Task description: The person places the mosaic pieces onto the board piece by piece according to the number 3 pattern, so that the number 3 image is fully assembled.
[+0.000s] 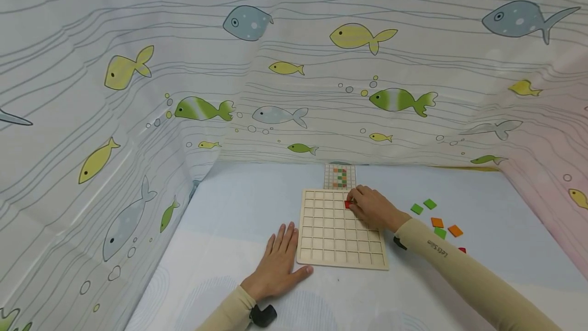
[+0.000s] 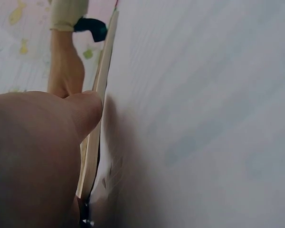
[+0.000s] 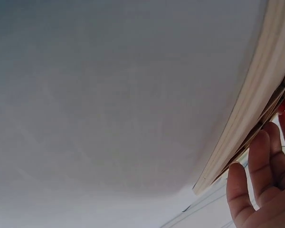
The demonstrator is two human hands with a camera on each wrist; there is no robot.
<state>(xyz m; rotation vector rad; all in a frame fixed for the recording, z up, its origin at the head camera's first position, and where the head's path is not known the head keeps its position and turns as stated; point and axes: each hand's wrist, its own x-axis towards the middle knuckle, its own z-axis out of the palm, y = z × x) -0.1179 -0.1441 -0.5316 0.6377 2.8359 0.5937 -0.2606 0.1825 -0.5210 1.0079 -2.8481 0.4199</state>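
A square wooden grid board (image 1: 340,234) lies on the table, divided into rows of shallow square cells. My right hand (image 1: 374,208) pinches a small red square tile (image 1: 347,204) over a cell in the upper right part of the board. In the right wrist view only a sliver of the red tile (image 3: 283,107) shows behind the fingers (image 3: 260,161). My left hand (image 1: 277,267) lies flat with fingers straight against the board's left side, its thumb near the lower left corner. The left wrist view shows that thumb (image 2: 88,111) touching the board's edge.
Just behind the board lies a small pattern card (image 1: 328,179) with coloured squares on a grid. Right of the board are loose green tiles (image 1: 430,204), orange tiles (image 1: 455,231) and a red tile (image 1: 462,250), partly covered by the right sleeve. A fish-print sheet (image 1: 312,86) hangs behind.
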